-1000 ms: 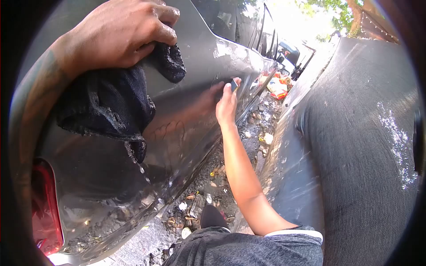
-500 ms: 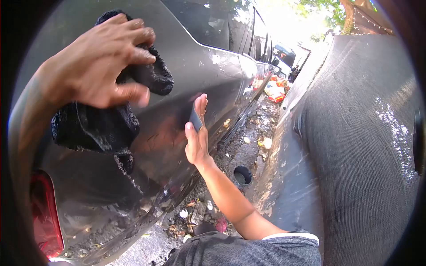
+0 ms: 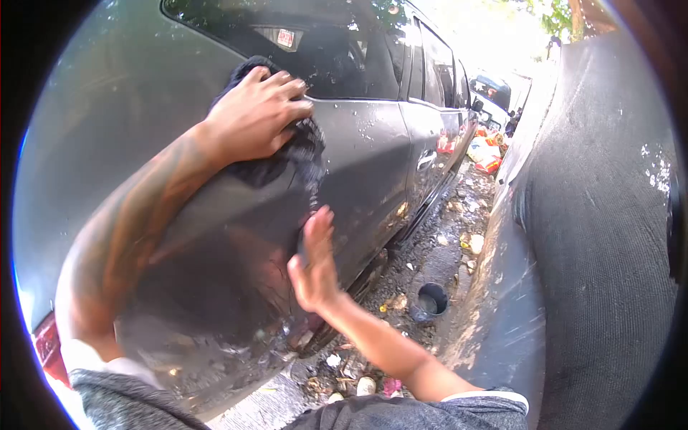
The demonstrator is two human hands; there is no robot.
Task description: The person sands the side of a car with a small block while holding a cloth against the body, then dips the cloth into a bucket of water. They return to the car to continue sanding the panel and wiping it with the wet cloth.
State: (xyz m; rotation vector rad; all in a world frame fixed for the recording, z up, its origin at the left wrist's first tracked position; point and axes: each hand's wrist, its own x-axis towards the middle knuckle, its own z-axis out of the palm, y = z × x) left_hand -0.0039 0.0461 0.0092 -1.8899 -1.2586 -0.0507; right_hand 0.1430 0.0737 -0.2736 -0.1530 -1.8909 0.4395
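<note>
On the dark grey car's side panel (image 3: 358,140), just below the rear side window, my left hand (image 3: 258,115) grips a bunched black cloth (image 3: 265,168). Water trickles from the cloth's lower right corner. My right hand (image 3: 315,265) lies lower on the panel, fingers stretched and blurred by motion. A dark grey flat piece (image 3: 302,248) shows between its thumb and fingers, mostly hidden by the palm. Its kind cannot be made out.
A dark bucket (image 3: 430,302) stands on the wet, littered ground beside the car. Dark mesh netting (image 3: 595,215) hangs along the right, leaving a narrow passage. Red and white bags (image 3: 486,152) lie farther along, before another vehicle (image 3: 493,97). The tail light (image 3: 47,347) is lower left.
My left hand has moved right with the cloth, which is now bunched rather than hanging spread. My right hand sits lower in view. The view has shifted, showing more of the car's side windows.
</note>
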